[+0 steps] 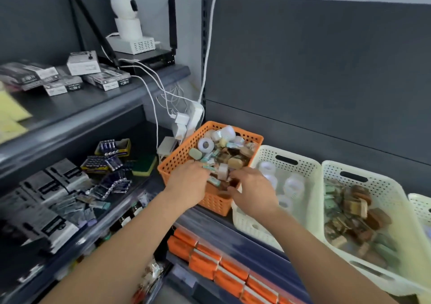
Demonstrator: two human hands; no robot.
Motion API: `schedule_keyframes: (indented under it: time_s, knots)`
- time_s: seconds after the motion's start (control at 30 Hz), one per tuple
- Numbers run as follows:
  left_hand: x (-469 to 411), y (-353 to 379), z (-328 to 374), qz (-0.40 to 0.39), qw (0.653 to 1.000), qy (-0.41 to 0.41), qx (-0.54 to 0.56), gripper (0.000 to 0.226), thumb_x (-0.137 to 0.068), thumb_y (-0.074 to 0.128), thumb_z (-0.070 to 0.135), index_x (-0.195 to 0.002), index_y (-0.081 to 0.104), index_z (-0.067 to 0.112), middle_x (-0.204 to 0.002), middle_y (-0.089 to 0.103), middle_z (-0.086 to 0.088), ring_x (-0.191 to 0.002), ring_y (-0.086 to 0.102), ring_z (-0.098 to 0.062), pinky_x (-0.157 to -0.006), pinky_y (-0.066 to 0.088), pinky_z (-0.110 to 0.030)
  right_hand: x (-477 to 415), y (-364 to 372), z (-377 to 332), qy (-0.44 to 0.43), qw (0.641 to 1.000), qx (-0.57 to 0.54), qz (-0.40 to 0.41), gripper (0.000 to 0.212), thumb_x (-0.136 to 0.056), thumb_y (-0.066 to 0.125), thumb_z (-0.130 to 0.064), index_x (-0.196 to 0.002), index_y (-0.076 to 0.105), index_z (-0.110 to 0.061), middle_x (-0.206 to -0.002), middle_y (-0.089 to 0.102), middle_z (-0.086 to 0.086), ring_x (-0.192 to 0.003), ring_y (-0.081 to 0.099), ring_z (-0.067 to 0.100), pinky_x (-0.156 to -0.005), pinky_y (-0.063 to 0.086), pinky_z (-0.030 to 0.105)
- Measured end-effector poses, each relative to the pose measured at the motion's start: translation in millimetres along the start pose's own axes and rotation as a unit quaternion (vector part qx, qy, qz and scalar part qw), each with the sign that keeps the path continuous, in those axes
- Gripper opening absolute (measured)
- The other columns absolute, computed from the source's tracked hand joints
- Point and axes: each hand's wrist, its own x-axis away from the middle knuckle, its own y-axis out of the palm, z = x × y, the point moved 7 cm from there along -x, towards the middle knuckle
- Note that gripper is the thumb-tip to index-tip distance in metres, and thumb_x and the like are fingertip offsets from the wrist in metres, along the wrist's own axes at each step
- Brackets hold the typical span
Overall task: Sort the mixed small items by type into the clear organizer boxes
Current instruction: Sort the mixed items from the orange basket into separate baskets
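An orange perforated basket (179,156) on the shelf holds mixed small items: tape rolls (205,145), soap-like bars (235,163) and small packets. Both of my hands reach into its near end. My left hand (186,182) lies over the near left corner with fingers curled down among the items. My right hand (254,190) is at the near right corner, fingers bent around something small and dark; what it is cannot be made out. To the right, a cream basket (310,163) holds clear tape rolls (294,184). A second cream basket (384,184) holds brown bars and green packets.
A third cream basket (422,206) shows at the right edge. Left shelving carries battery packs (109,161), black boxes (46,187) and a sponge (144,166). A power strip with white cables (186,121) sits behind the orange basket. Orange packages (219,266) fill the shelf below.
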Motion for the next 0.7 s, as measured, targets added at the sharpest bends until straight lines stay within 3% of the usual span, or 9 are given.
schedule_keyframes:
  time_s: [0.1,0.23,0.37,0.53,0.63,0.7]
  knots:
    - [-15.0,17.4,-23.3,-0.028,1.000,-0.004,0.009,0.019,-0.088,0.054,0.013,-0.102,0.065,0.017,-0.103,0.061,-0.001,-0.098,0.054,-0.020,-0.071,0.048,-0.033,-23.7,11.2,-3.0,-0.005,1.000,0.021,-0.008,0.021,-0.085,0.061,-0.025,-0.103,0.067,-0.015,-0.106,0.063,0.001,-0.104,0.054,0.021,-0.079,0.049,0.031]
    - [-42.8,40.0,-47.8,-0.062,0.998,-0.027,0.015,0.015,-0.086,0.053,0.009,-0.093,0.064,0.016,-0.094,0.058,-0.004,-0.090,0.057,-0.023,-0.065,0.050,-0.035,-59.5,29.8,1.9,-0.036,0.997,0.066,-0.030,0.028,-0.087,0.059,-0.029,-0.112,0.066,-0.021,-0.108,0.065,-0.002,-0.109,0.049,0.020,-0.089,0.045,0.031]
    - [-69.1,55.1,-57.6,-0.064,0.997,-0.031,0.033,0.017,-0.084,0.054,0.001,-0.091,0.061,0.015,-0.095,0.058,-0.002,-0.090,0.058,-0.021,-0.076,0.054,-0.036,-86.3,48.4,6.9,-0.070,0.982,0.144,-0.103,0.032,-0.086,0.060,-0.033,-0.117,0.061,-0.024,-0.116,0.061,-0.003,-0.111,0.043,0.021,-0.097,0.038,0.034]
    - [-100.7,72.7,-68.3,-0.055,0.997,-0.038,0.035,0.021,-0.087,0.057,0.008,-0.106,0.061,0.015,-0.111,0.056,-0.004,-0.106,0.052,-0.023,-0.087,0.049,-0.036,-110.4,66.6,15.4,-0.088,0.967,0.176,-0.160,0.041,-0.083,0.063,-0.042,-0.121,0.057,-0.026,-0.121,0.058,-0.004,-0.115,0.041,0.022,-0.097,0.035,0.039]
    - [-116.3,77.0,-67.7,-0.061,0.997,-0.032,0.027,0.039,-0.088,0.056,0.008,-0.127,0.054,0.014,-0.129,0.047,-0.008,-0.122,0.042,-0.026,-0.099,0.042,-0.036,-118.6,75.2,19.2,-0.098,0.959,0.188,-0.188,0.044,-0.082,0.063,-0.048,-0.120,0.057,-0.027,-0.124,0.057,-0.005,-0.112,0.043,0.022,-0.094,0.033,0.040]
    - [-127.0,76.5,-69.1,-0.054,0.997,-0.035,0.037,0.044,-0.087,0.055,0.005,-0.129,0.048,0.014,-0.130,0.043,-0.007,-0.123,0.040,-0.025,-0.094,0.042,-0.033,-124.9,78.3,22.1,-0.094,0.959,0.177,-0.201,0.045,-0.079,0.063,-0.051,-0.117,0.059,-0.027,-0.121,0.058,-0.005,-0.111,0.044,0.021,-0.093,0.032,0.040]
